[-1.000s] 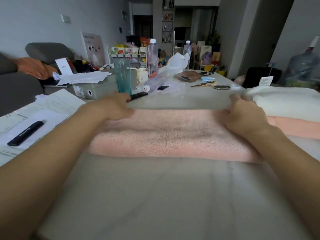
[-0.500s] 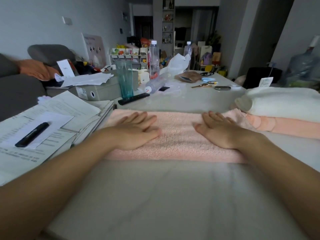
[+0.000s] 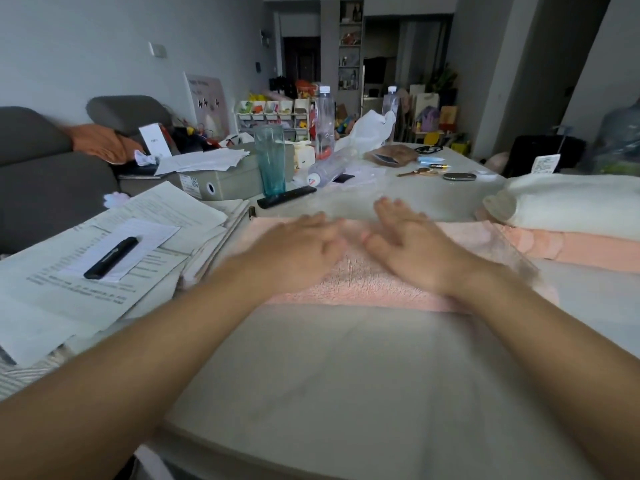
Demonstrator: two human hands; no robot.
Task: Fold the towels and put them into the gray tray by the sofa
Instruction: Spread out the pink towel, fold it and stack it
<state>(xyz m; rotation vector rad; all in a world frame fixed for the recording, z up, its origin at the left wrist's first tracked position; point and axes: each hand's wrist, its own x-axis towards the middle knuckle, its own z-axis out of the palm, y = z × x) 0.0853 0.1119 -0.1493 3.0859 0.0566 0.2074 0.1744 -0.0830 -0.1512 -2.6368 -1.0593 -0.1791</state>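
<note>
A pink towel [image 3: 377, 282], folded into a long strip, lies flat across the grey table [image 3: 346, 375]. My left hand [image 3: 304, 245] and my right hand [image 3: 412, 244] rest palm down on its middle, close together, fingers spread, holding nothing. At the right, a white folded towel [image 3: 571, 202] sits on top of a peach folded towel [image 3: 581, 245]. The gray tray is not in sight.
Stacked papers [image 3: 104, 258] with a black pen [image 3: 110, 258] cover the table's left side. Behind the towel stand a teal glass [image 3: 272, 159], a black remote [image 3: 287, 201], a grey box [image 3: 221, 180], bottles and small clutter. A grey sofa [image 3: 41, 181] is at the left.
My hands went from pinching the towel's far edge at both ends to lying flat on it, then slid inward toward each other. The towel now lies folded flat.
</note>
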